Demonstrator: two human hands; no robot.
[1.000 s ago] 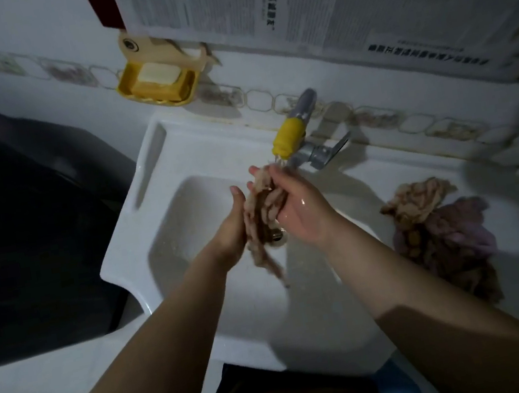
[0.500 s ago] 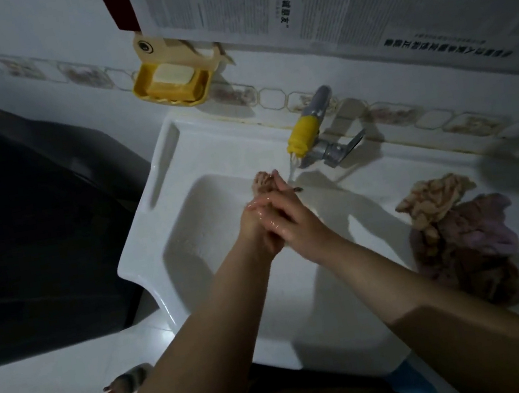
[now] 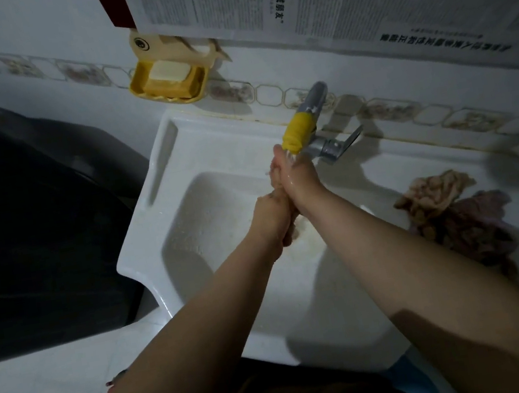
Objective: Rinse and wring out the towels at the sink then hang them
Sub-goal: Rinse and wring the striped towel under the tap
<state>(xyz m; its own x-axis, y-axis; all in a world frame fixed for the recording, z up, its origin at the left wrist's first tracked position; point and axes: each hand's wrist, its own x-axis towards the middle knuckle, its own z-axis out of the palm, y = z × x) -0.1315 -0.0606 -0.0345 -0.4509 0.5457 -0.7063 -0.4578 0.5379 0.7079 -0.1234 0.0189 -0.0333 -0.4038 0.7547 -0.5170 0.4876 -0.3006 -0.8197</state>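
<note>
**Towel squeezed under the tap**

Both hands meet over the white sink (image 3: pixel 168 231), just below the yellow-tipped tap (image 3: pixel 297 131). The left hand (image 3: pixel 270 218) and right hand (image 3: pixel 300 183) curl around a small brownish towel (image 3: pixel 294 230), pressing it between them; only scraps of cloth show. More crumpled towels (image 3: pixel 451 217) lie on the sink's right ledge. A yellow soap dish (image 3: pixel 168 81) hangs on the wall.

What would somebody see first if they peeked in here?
First, two hands, the left hand and right hand, squeezing a wet towel under the yellow-tipped tap above the white sink. Next, a crumpled pile of towels on the sink's right ledge, and a yellow soap dish on the wall.
</note>
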